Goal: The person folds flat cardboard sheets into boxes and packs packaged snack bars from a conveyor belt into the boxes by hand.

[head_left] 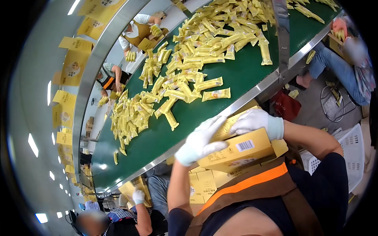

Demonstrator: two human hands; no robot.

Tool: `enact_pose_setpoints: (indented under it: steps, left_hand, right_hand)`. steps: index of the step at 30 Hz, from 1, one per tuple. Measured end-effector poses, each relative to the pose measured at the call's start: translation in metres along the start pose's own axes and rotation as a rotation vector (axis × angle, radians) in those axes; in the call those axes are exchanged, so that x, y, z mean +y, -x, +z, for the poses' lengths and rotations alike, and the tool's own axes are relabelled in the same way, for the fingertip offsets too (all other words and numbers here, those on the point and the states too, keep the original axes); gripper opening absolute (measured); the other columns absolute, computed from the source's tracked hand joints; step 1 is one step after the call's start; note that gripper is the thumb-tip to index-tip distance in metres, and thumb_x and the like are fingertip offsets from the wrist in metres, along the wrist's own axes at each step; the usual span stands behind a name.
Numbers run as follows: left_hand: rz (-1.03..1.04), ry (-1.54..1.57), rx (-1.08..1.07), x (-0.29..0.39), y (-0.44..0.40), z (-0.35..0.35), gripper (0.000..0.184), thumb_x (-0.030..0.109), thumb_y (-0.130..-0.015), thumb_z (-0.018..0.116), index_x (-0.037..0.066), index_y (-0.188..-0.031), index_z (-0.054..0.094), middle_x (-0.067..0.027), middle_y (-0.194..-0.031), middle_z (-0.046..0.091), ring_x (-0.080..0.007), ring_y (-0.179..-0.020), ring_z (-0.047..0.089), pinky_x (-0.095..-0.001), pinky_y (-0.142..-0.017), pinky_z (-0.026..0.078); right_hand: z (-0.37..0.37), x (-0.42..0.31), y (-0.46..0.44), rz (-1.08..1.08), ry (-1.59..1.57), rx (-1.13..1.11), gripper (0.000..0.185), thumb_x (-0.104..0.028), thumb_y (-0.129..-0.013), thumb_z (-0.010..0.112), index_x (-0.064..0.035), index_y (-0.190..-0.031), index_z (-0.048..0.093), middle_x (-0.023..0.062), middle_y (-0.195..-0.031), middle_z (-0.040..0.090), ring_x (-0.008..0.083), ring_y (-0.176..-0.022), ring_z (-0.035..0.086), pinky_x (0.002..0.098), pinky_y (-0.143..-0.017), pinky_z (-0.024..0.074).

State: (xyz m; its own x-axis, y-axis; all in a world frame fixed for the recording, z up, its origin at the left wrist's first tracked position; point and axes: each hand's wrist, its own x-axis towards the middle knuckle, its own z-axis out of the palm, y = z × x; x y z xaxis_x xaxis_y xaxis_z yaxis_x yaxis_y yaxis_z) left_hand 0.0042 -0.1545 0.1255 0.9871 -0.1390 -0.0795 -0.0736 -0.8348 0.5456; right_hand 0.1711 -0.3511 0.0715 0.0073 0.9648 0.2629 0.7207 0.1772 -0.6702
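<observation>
A yellow cardboard box point(236, 150) with a barcode on its side is held tilted in front of my chest. My left hand point(202, 140), in a white glove, grips the box's left end, thumb on the printed side and fingers over the top. My right hand point(256, 122), also white-gloved, lies on the box's upper right part, its fingertips over the top flap. Just beyond the box runs the metal edge of a green conveyor belt point(220, 112) with many yellow-wrapped packets point(216, 94) on it.
Flat yellow boxes point(202, 183) lie below my hands. A white crate point(350, 151) stands at the right, near a red bag point(286, 105). Co-workers sit across the belt and on both sides. Yellow cartons point(75, 67) line a shelf at the left.
</observation>
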Motion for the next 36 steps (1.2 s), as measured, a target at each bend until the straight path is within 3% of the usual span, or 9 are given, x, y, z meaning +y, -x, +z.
enact_pose_setpoints:
  steps: [6,9,11,18,20,24,29,34,36]
  left_hand:
    - [-0.097,0.002,0.336,-0.049,0.028,0.046,0.062,0.048,-0.093,0.050,0.002,-0.136,0.051,-0.0215,-0.126,0.059,-0.0379,-0.115,0.056,-0.0388,-0.100,0.043]
    - [-0.184,0.266,0.561,-0.071,0.058,0.050,0.051,0.037,-0.096,0.048,-0.003,-0.127,0.057,-0.0187,-0.118,0.063,-0.0301,-0.108,0.060,-0.0347,-0.099,0.043]
    - [-0.250,0.540,0.664,-0.074,0.072,0.059,0.060,0.047,-0.100,0.044,-0.006,-0.125,0.058,-0.0159,-0.118,0.064,-0.0255,-0.106,0.060,-0.0355,-0.100,0.043]
    - [-0.521,1.895,1.217,-0.058,0.055,0.143,0.045,0.027,-0.097,0.056,0.004,-0.134,0.046,-0.0151,-0.121,0.052,-0.0223,-0.108,0.058,-0.0381,-0.091,0.052]
    - [-0.623,0.784,1.117,-0.076,0.047,0.206,0.049,0.029,-0.094,0.057,0.003,-0.134,0.047,-0.0177,-0.128,0.051,-0.0258,-0.110,0.058,-0.0406,-0.094,0.050]
    - [-0.458,0.034,0.666,-0.138,0.079,0.273,0.039,0.022,-0.090,0.053,0.005,-0.125,0.059,-0.0211,-0.126,0.058,-0.0369,-0.117,0.056,-0.0460,-0.101,0.043]
    - [-0.346,0.108,1.027,-0.050,0.057,0.076,0.040,0.009,-0.091,0.057,0.001,-0.130,0.056,-0.0194,-0.128,0.058,-0.0344,-0.118,0.055,-0.0399,-0.099,0.045]
    - [-0.465,-0.351,-0.010,-0.021,0.035,0.061,0.058,0.044,-0.076,0.072,0.012,-0.123,0.062,-0.0176,-0.121,0.060,-0.0338,-0.116,0.055,-0.0459,-0.098,0.044]
    - [-0.352,-0.260,0.159,-0.047,0.060,0.078,0.068,0.053,-0.074,0.072,0.013,-0.127,0.060,-0.0155,-0.136,0.052,-0.0362,-0.127,0.046,-0.0534,-0.098,0.044]
  right_hand:
    - [0.016,0.017,0.043,0.483,-0.988,0.989,0.033,-0.017,-0.096,0.050,0.0006,-0.123,0.057,0.0090,-0.108,0.066,0.0157,-0.100,0.063,0.0281,-0.086,0.0501]
    - [0.124,0.117,0.112,0.765,-0.872,0.423,0.041,-0.029,-0.096,0.056,-0.0031,-0.128,0.056,0.0092,-0.118,0.064,0.0195,-0.109,0.060,0.0346,-0.095,0.0480]
    - [0.132,0.032,0.098,0.750,-1.673,0.515,0.046,-0.030,-0.097,0.058,0.0005,-0.132,0.055,0.0132,-0.132,0.058,0.0217,-0.126,0.052,0.0360,-0.106,0.0406]
    - [-0.032,-0.060,0.010,0.282,-0.612,0.008,0.039,-0.027,-0.090,0.063,0.0014,-0.116,0.062,0.0146,-0.103,0.071,0.0279,-0.093,0.067,0.0373,-0.085,0.0517]
    - [-0.049,-0.059,-0.017,0.279,-0.214,-0.265,0.040,-0.035,-0.088,0.062,-0.0026,-0.111,0.063,0.0221,-0.096,0.068,0.0368,-0.090,0.066,0.0419,-0.081,0.0509]
    - [-0.013,-0.043,-0.046,0.013,0.147,-0.735,0.040,-0.042,-0.088,0.060,-0.0075,-0.109,0.064,0.0199,-0.085,0.068,0.0391,-0.086,0.066,0.0459,-0.077,0.0516]
    - [0.046,-0.066,-0.068,-0.069,0.255,-0.833,0.039,-0.042,-0.091,0.056,-0.0092,-0.111,0.064,0.0196,-0.096,0.069,0.0400,-0.091,0.065,0.0452,-0.082,0.0516]
    - [0.020,-0.048,-0.049,0.155,0.036,-0.681,0.049,-0.050,-0.093,0.050,-0.0123,-0.121,0.063,0.0117,-0.108,0.069,0.0323,-0.099,0.065,0.0427,-0.090,0.0494]
    - [0.038,-0.007,-0.009,0.195,0.304,-0.332,0.053,-0.050,-0.090,0.055,-0.0152,-0.130,0.057,0.0196,-0.135,0.052,0.0396,-0.125,0.048,0.0453,-0.105,0.0391]
